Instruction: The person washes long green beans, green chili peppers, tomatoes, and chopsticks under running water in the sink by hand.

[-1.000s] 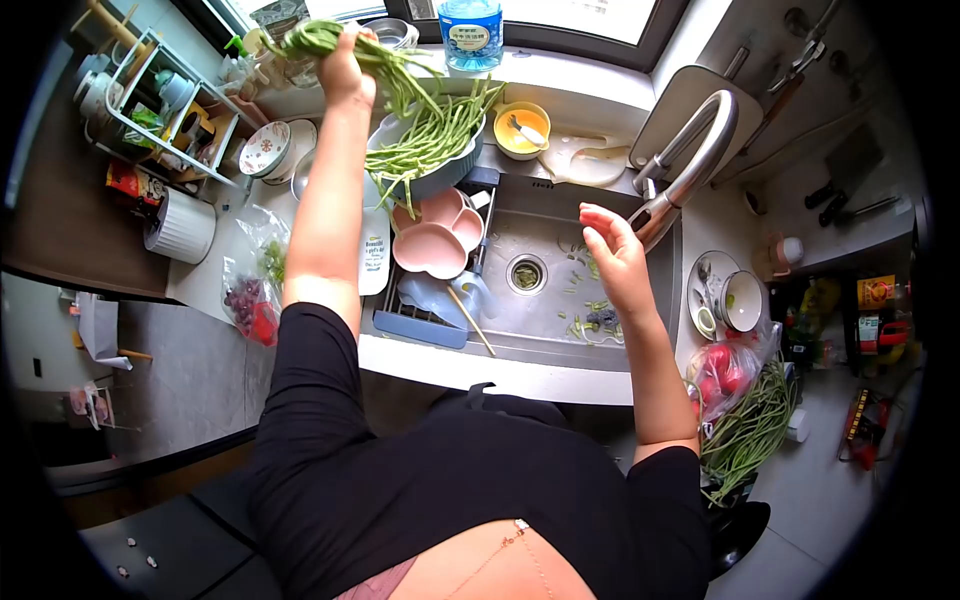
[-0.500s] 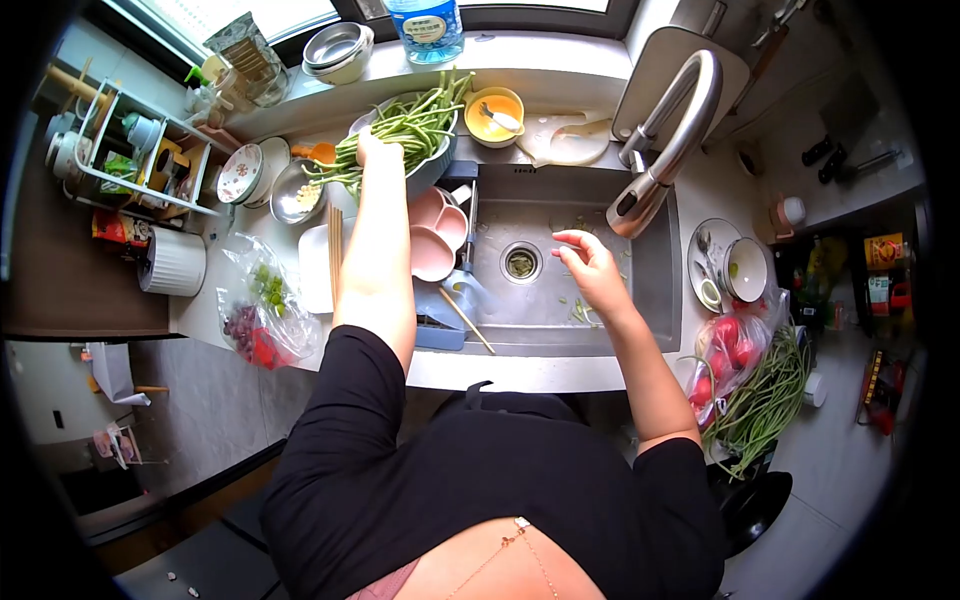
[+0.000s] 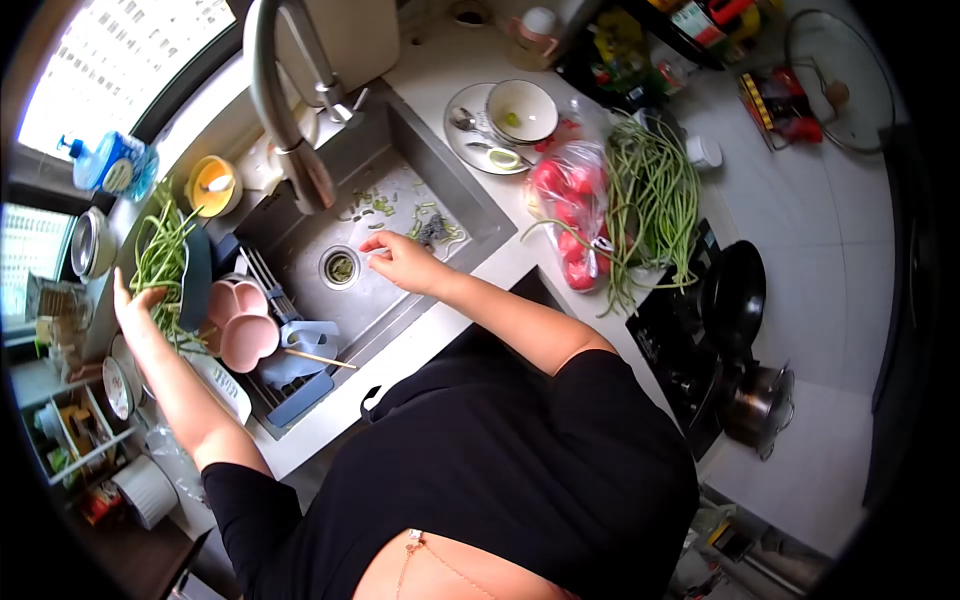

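While the right hand [image 3: 405, 264] hovers over the sink [image 3: 315, 300], the left hand [image 3: 138, 300] meets the green beans [image 3: 163, 255]

The right hand is half curled, with nothing visible in its grasp, beside the drain [image 3: 341, 268]. Between the hands, a pink plate [image 3: 246, 338] sits at the dish rack [image 3: 301, 398]. The left hand's fingers are spread; whether they grip any beans, I cannot tell. Just beyond it, the beans heap in a blue-grey bowl [image 3: 197, 275]; farther stands a blue bottle [image 3: 122, 168].

Faucet [image 3: 310, 178] overhangs sink [image 3: 370, 300]; rack [image 3: 300, 400] blocks left end; right end open.
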